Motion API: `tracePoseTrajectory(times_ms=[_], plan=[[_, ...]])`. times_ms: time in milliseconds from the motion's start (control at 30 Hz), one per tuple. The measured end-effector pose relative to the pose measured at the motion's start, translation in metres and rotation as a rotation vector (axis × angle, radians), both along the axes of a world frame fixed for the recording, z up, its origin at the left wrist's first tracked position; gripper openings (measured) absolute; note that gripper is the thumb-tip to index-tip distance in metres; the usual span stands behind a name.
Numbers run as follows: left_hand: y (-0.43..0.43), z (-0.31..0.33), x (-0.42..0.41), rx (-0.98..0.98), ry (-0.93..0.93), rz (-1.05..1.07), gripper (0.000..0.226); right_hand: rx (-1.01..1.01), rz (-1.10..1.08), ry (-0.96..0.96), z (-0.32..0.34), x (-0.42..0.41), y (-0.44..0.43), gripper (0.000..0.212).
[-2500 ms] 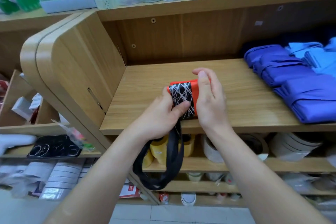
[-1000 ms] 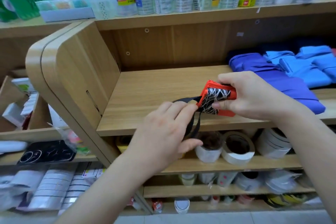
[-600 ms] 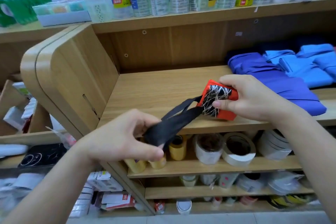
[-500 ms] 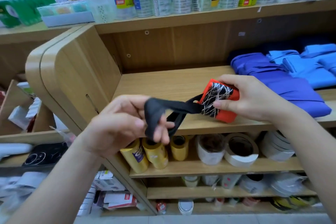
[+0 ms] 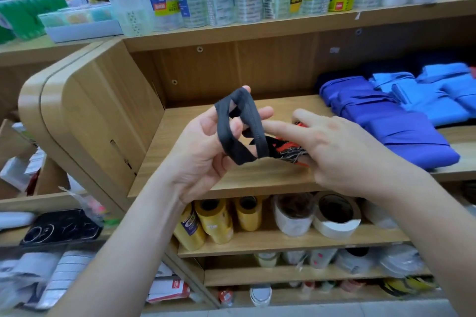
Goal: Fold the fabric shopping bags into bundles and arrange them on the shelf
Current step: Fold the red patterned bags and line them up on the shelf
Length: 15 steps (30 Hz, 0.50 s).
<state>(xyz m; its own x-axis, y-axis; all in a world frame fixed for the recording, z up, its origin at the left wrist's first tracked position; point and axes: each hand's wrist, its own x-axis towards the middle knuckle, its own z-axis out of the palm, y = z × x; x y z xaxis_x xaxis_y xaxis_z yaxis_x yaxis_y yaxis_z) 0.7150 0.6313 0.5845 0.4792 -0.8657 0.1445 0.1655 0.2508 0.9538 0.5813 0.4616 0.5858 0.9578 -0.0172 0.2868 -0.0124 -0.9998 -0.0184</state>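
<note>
Left hand (image 5: 206,147) now spreads the black strap (image 5: 239,126) into a loop, up from hanging | right hand (image 5: 332,147) clutches the folded bag (image 5: 288,147) above the shelf (image 5: 257,177), near front | likely next: loop over bundle | blue bags (image 5: 391,116) far right.

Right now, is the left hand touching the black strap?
Touching. The head view shows the black strap looped around the left hand's fingers, lying against them.
</note>
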Motion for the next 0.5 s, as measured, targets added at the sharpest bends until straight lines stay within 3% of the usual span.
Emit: tracePoseTrajectory(times_ms=[67, 133, 233, 333, 400, 467, 500], plan=[[-0.005, 0.005, -0.004, 0.027, -0.039, 0.001, 0.055, -0.047, 0.013, 0.041, 0.002, 0.0, 0.004, 0.074], [-0.008, 0.01, -0.008, -0.02, 0.003, -0.056, 0.057, -0.076, -0.003, 0.153, 0.002, 0.002, 0.01, 0.062], [-0.009, 0.014, -0.008, -0.234, 0.22, -0.096, 0.071, -0.045, -0.029, 0.203, 0.004, 0.002, 0.01, 0.06], [-0.008, 0.02, -0.004, -0.395, 0.479, -0.013, 0.057, 0.061, -0.015, 0.115, 0.005, 0.001, 0.005, 0.045], [-0.005, 0.022, -0.003, -0.35, 0.498, 0.042, 0.034, 0.097, 0.004, 0.062, 0.003, 0.002, 0.005, 0.025], [-0.001, 0.019, 0.001, -0.17, 0.384, 0.129, 0.012, 0.155, 0.019, 0.041, 0.003, 0.006, 0.002, 0.025], [0.003, 0.018, 0.003, -0.042, 0.29, 0.175, 0.011, 0.192, 0.023, 0.051, 0.004, 0.007, 0.0, 0.023]])
